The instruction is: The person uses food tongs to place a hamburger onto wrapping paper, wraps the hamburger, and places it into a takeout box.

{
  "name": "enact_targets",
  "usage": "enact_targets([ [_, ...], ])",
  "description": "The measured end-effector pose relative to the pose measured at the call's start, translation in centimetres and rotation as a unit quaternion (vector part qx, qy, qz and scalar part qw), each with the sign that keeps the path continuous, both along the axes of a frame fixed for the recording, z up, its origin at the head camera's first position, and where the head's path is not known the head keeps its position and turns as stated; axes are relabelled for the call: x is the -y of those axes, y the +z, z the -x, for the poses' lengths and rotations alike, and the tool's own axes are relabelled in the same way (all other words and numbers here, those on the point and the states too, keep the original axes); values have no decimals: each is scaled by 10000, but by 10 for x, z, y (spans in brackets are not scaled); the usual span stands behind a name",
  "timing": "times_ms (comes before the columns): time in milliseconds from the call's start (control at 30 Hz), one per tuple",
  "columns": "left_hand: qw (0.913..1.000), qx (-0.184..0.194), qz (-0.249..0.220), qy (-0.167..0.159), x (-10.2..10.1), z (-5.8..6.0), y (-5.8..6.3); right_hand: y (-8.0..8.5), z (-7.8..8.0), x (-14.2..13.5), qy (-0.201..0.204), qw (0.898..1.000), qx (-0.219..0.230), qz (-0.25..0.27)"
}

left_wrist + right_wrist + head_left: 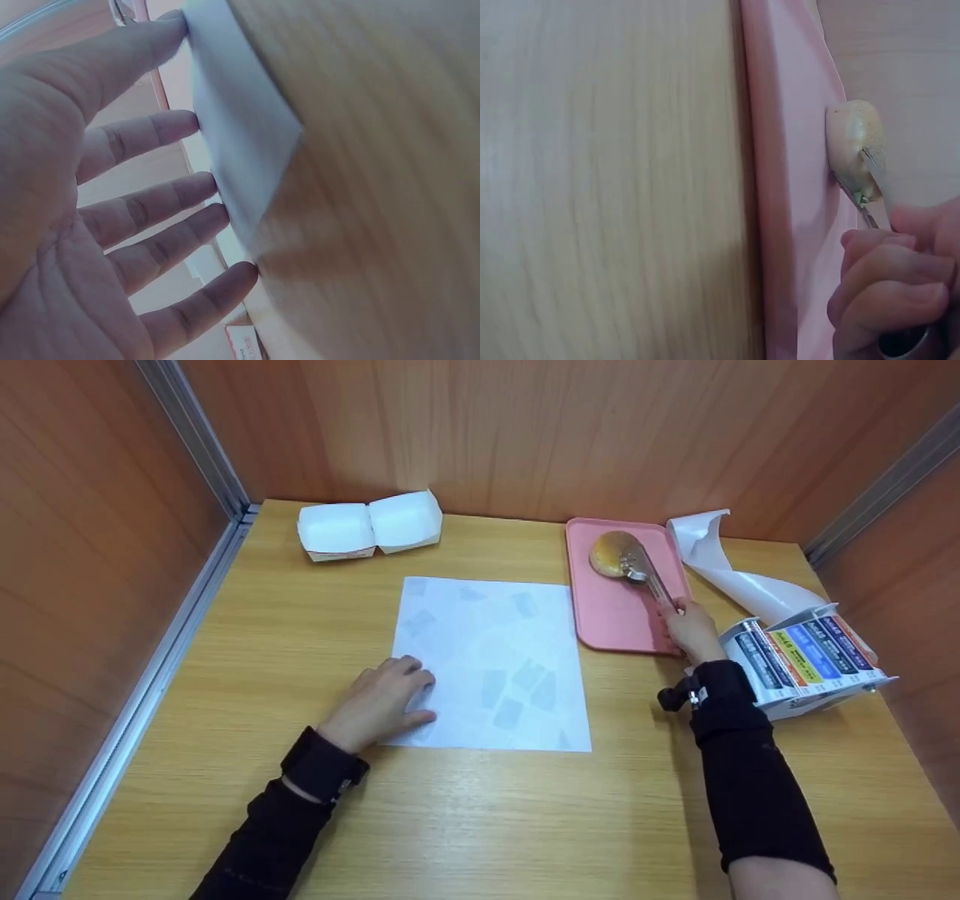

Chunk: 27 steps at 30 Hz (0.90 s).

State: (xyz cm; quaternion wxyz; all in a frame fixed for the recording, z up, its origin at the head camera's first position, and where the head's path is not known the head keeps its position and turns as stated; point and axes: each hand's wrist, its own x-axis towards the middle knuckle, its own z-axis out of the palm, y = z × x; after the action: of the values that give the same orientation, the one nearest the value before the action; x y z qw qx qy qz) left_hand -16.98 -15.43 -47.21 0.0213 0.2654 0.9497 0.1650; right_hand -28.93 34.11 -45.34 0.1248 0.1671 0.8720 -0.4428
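Observation:
In the head view my right hand [691, 630] grips metal tongs [654, 577] over a pink tray [622, 619]. The tongs' tips are around the near edge of a round bun [609, 553] on that tray. From the right wrist view, the curled fingers [889, 292] wrap the handle, and one tip lies above the bun [851, 142], the other low at its side. My left hand [382, 697] rests with fingertips on the left edge of a white sheet of paper [487, 660]. Its fingers [172, 202] are spread and fairly straight in the left wrist view.
An unfolded white carton [371, 525] lies at the back left of the wooden table [465, 817]. Right of the tray stands a printed box [806, 660], with a curled white sheet [750, 577] behind it. Wooden panels [525, 435] enclose the back and sides.

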Motion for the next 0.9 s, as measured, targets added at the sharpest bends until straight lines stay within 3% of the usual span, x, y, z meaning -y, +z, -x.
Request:
enact_targets([
  [267,10000,21,75,-37,0,0,2,-4,-4,2,48,9994,-277,-179],
  [500,10000,43,81,-38,0,0,3,0,-6,5,145,9984,-218,-506],
  [900,9998,-97,110,-98,1,0,0,11,-23,16,487,9959,-723,-228],
])
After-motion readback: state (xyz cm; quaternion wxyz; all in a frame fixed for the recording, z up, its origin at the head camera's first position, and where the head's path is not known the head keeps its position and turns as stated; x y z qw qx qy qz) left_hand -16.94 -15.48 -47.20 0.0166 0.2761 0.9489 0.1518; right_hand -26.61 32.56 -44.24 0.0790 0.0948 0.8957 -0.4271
